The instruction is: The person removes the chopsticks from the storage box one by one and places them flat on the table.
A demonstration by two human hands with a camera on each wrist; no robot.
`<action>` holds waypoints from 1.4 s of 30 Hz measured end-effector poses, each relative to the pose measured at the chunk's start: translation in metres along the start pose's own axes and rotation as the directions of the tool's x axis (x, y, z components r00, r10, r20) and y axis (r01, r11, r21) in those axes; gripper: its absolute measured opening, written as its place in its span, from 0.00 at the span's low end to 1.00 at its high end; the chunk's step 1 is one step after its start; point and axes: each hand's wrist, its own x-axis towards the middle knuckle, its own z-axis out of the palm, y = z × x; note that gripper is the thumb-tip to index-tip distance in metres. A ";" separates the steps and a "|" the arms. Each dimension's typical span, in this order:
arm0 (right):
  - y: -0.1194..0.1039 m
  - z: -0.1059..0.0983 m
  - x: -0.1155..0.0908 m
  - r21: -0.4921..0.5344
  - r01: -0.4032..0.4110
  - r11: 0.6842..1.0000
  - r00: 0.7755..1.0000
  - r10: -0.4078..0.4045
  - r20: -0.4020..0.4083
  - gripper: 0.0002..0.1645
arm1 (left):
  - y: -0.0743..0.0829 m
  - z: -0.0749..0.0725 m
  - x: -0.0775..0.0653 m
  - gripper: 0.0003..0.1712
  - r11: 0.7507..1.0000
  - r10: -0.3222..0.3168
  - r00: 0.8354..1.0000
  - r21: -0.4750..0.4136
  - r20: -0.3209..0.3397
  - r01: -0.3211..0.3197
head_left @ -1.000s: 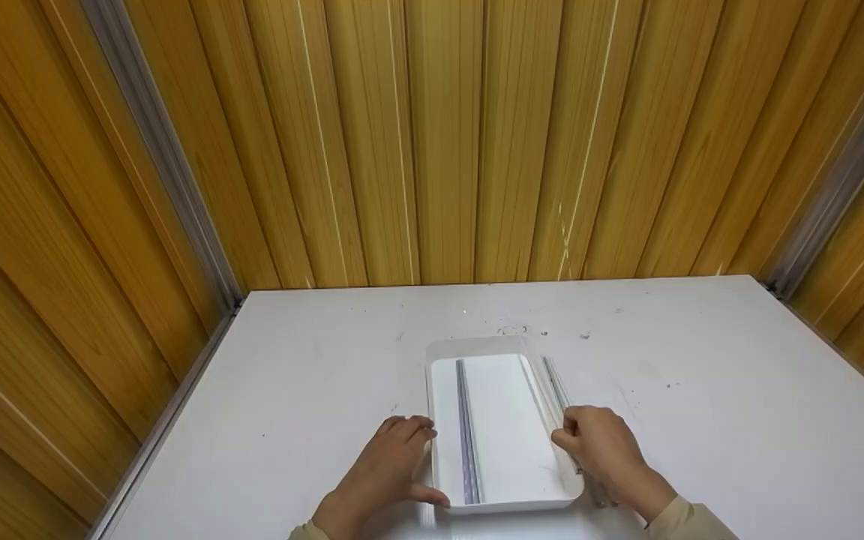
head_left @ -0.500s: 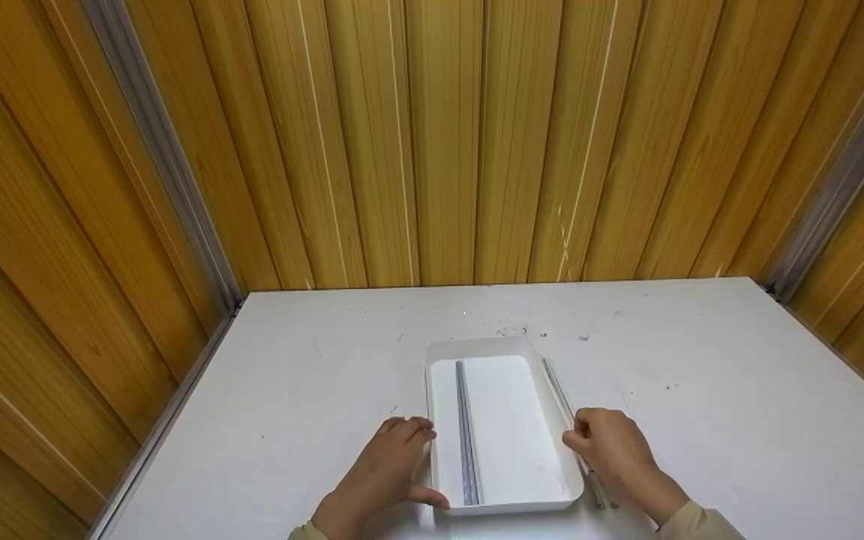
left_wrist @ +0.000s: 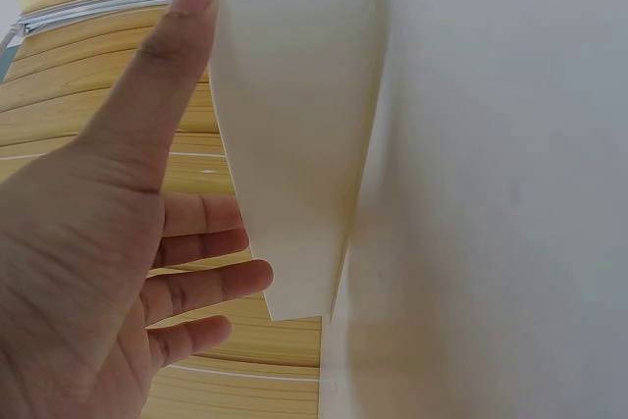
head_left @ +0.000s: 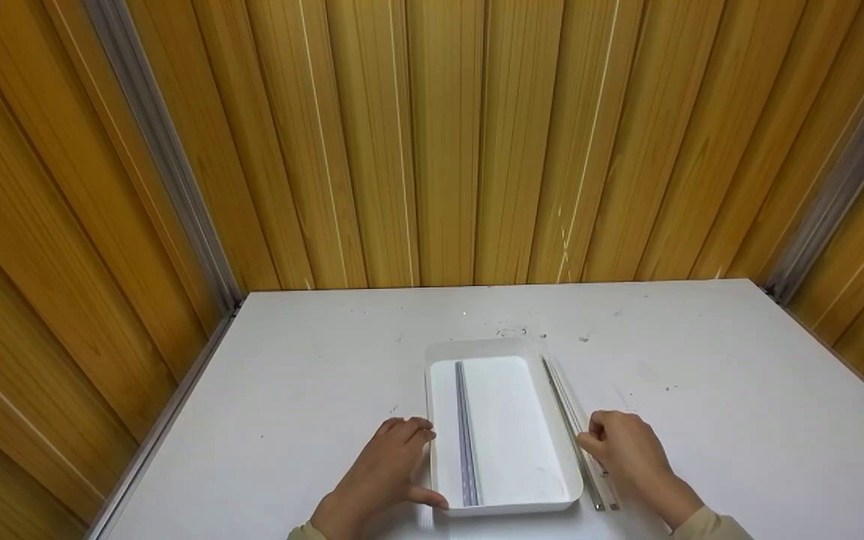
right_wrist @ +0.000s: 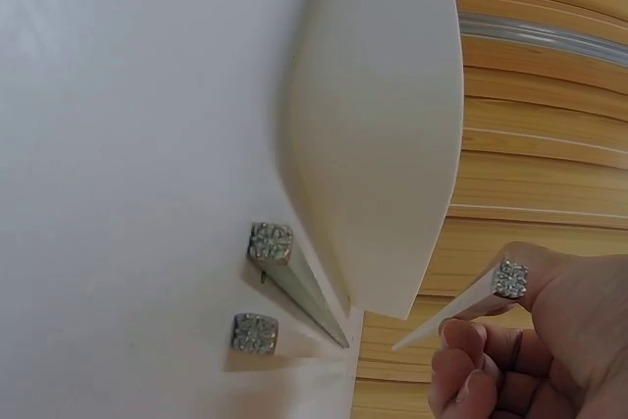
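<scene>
My left hand [head_left: 387,461] rests against the left side of a white tray [head_left: 503,347], thumb at the near corner and fingers along the rim. In the left wrist view those fingers are spread and fairly straight. Just right of the tray, my right hand [head_left: 627,454] pinches a chopstick [right_wrist: 510,280] with a glittery square end, raised off the table. Two similar chopsticks [right_wrist: 271,242] lie on the table below it, along the tray's right side. Inside the tray, toward its left wall, lies a narrow bundle of greyish-purple chopsticks [head_left: 467,450]; their exact number cannot be made out.
The white table [head_left: 312,352] carries small dark marks near its far side. Wood-patterned walls [head_left: 439,150] rise behind it and at both sides, with grey metal posts [head_left: 169,150] in the corners.
My right hand has moved right, away from the tray's rim, with the chopstick still pinched, uncovering more of the chopsticks on the table. The left hand and the tray have stayed put.
</scene>
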 end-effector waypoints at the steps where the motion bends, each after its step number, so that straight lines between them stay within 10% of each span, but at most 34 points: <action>1: 0.001 0.000 0.000 0.001 -0.002 1.000 1.000 0.002 0.002 0.13 | 0.000 0.000 0.000 0.50 1.000 0.002 1.000 0.002 -0.004 -0.002; 42: 0.030 0.006 -0.005 -0.069 -0.025 0.997 0.998 0.029 0.057 0.12 | -0.001 0.000 0.001 0.50 0.999 0.020 1.000 0.034 -0.014 -0.019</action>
